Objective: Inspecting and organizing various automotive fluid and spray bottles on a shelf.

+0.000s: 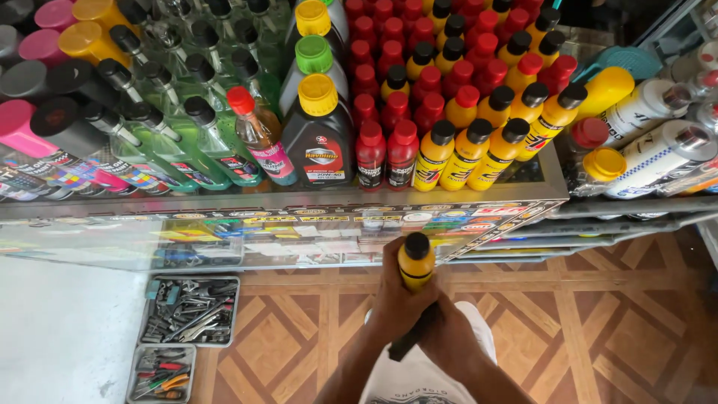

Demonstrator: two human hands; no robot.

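Note:
A yellow bottle (pixel 416 263) with a black cap is held upright in front of me, just below the edge of the glass counter (pixel 299 206). My left hand (pixel 394 298) wraps around its body from the left. My right hand (pixel 453 337) grips it lower down from the right. A dark strip shows between the two hands; I cannot tell if it is the bottle's lower part or something else. Rows of matching yellow bottles (pixel 467 153) stand on the counter directly above.
The countertop is packed with red bottles (pixel 387 153), green bottles (pixel 217 142), a black oil bottle (pixel 320 135) and white spray cans (pixel 658 153) at the right. Two trays of hand tools (pixel 191 310) lie on the floor at the lower left. Brown patterned tiles (pixel 598 329) cover the floor.

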